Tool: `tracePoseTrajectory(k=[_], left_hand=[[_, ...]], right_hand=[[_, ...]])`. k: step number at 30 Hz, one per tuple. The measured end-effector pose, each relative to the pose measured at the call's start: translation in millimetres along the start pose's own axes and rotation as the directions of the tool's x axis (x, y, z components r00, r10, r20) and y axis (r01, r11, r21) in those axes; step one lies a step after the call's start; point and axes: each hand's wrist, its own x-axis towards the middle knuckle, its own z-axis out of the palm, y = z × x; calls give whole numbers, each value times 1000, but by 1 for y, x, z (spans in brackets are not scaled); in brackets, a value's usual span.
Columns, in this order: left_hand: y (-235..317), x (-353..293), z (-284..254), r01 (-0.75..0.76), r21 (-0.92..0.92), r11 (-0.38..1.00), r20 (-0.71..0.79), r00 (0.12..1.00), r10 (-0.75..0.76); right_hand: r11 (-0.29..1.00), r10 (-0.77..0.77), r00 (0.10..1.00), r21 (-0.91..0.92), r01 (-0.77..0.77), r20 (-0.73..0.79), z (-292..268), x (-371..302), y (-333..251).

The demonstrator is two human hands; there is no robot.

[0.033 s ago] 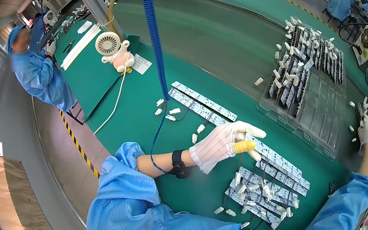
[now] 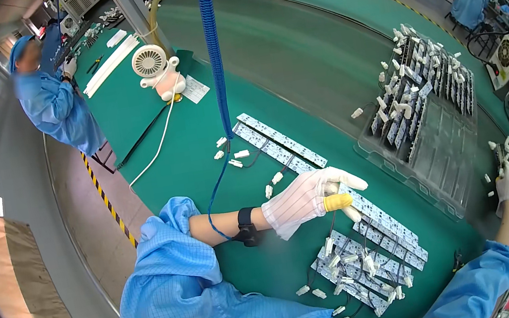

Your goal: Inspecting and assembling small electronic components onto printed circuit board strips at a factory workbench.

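My left hand (image 2: 308, 200), in a white striped glove with a yellow finger cover, is curled over the upper end of a strip circuit board (image 2: 381, 222). Its fingers bend together, and what lies between them is hidden. Below it is a pile of strip boards (image 2: 359, 275) with dark wires and white connectors (image 2: 369, 265). Two more boards (image 2: 282, 141) lie beyond the hand. At the far right, my gloved right hand (image 2: 504, 186) grips a small bundle of strip boards (image 2: 501, 153) with white connectors, upright.
A clear plastic tray (image 2: 428, 181) holds rows of upright boards at right. A blue coiled cord (image 2: 214, 52) hangs down over the green table (image 2: 158, 137). A small fan (image 2: 153, 65) stands farther back. A co-worker (image 2: 52, 101) stands at left; others are at right.
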Motion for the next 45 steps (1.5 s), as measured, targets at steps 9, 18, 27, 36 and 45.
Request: tracePoseTrajectory(k=[9, 18, 27, 36, 45], left_hand=[[-5, -5, 5, -83, -98, 992, -43, 996, 79], [1, -5, -15, -185, -664, 725, -151, 982, 112], [-10, 0, -6, -162, -535, 829, -139, 985, 103], [-17, -1, -6, -199, -361, 911, -86, 980, 180], [-16, 1, 5, -133, -416, 899, -198, 979, 53]], right_hand=[[888, 135, 985, 455, -70, -111, -88, -40, -35], [729, -616, 786, 414, 546, 49, -144, -151, -399], [613, -771, 591, 27, 790, 236, -84, -197, -410], [736, -676, 648, 267, 622, 351, -100, -215, -430], [746, -664, 659, 363, 558, 352, -97, -225, -425]])
